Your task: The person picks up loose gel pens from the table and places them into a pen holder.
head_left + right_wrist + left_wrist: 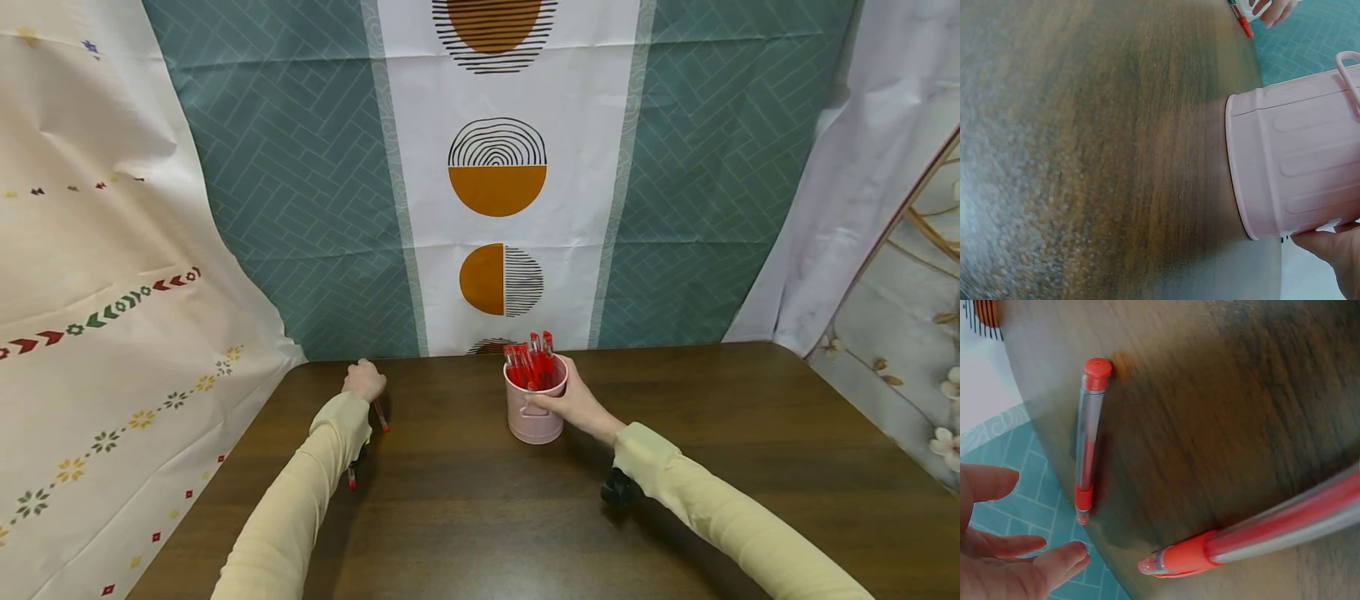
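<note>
At the table's far left my left hand (365,381) hovers by a red pen (381,415) lying on the wood. Its fingers (1063,565) look loosely extended in the left wrist view, with a gap between them and the pens. A second red pen (352,477) lies nearer, partly under the wrist. My right hand (573,402) grips the right side of a pink pail (535,423), thumb toward the front. Several red pens (531,367) stand in the pail, caps up. The pail's ridged side (1297,137) and a handle show in the right wrist view.
The dark wooden table (465,533) ends at a patterned green and white curtain (315,208) just behind the pail. Light printed cloth (97,350) hangs along the left side, and a floral cloth (900,375) along the right.
</note>
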The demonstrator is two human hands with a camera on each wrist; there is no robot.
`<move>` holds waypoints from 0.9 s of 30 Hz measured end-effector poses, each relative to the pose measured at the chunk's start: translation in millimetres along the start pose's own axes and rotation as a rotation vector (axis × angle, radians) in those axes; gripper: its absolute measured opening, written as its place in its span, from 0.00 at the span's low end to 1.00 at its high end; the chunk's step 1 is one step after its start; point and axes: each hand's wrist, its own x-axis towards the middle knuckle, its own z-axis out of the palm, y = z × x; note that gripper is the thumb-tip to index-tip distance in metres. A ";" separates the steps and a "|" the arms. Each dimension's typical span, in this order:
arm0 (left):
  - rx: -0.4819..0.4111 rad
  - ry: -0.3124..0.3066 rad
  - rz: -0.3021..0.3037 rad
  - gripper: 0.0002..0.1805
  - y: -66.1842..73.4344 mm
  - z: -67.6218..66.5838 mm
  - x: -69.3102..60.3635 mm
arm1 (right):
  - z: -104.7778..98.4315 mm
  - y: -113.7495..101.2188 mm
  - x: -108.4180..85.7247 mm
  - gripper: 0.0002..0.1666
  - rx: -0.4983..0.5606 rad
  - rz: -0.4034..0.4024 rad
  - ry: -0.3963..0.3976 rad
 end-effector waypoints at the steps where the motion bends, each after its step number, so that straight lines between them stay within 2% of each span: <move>1: 0.006 0.005 0.004 0.24 0.6 0.0 -1.5 | 0.0 -0.3 0.2 0.47 -0.002 0.001 0.000; 4: 0.037 0.006 0.005 0.24 -1.3 4.0 0.4 | -0.3 0.8 1.3 0.48 0.003 -0.009 -0.001; 8: 0.073 -0.039 -0.026 0.28 -10.1 12.1 15.2 | -1.1 14.2 8.9 0.50 0.019 -0.004 0.002; 10: 0.108 -0.049 -0.041 0.31 -23.6 25.9 39.0 | -1.3 22.6 13.1 0.51 0.019 -0.002 0.005; 11: 0.132 -0.053 -0.045 0.33 -33.1 35.4 55.0 | -1.4 26.4 14.9 0.51 0.015 -0.001 0.009; 14: 0.204 -0.011 -0.018 0.36 -71.4 73.4 110.8 | -1.1 31.3 16.5 0.51 0.000 -0.013 0.022; 15: 0.228 0.004 -0.013 0.36 -86.6 88.9 135.1 | -1.1 32.2 16.7 0.51 -0.001 -0.020 0.022; 17: 0.240 0.036 -0.005 0.34 -108.4 109.1 163.4 | -1.1 32.8 16.8 0.51 -0.004 -0.022 0.028; 18: 0.237 0.029 -0.005 0.32 -117.2 116.2 172.6 | -1.2 33.0 16.8 0.51 -0.004 -0.021 0.028; 20: 0.235 0.028 -0.022 0.25 -124.2 122.9 179.4 | -1.4 32.7 16.8 0.51 -0.004 -0.015 0.023; 21: 0.229 0.041 -0.030 0.19 -124.3 123.6 178.0 | -1.4 32.4 16.9 0.51 -0.002 -0.011 0.020; 24: 0.225 -0.028 -0.071 0.14 -121.1 121.2 173.5 | -1.5 31.4 16.7 0.52 0.010 -0.006 0.014; 25: 0.225 -0.017 -0.080 0.12 -121.5 124.2 177.1 | -1.5 31.4 16.6 0.52 0.012 -0.007 0.012; 27: 0.236 -0.055 -0.108 0.11 -129.6 135.2 193.7 | -1.6 31.5 16.5 0.52 0.018 -0.013 0.010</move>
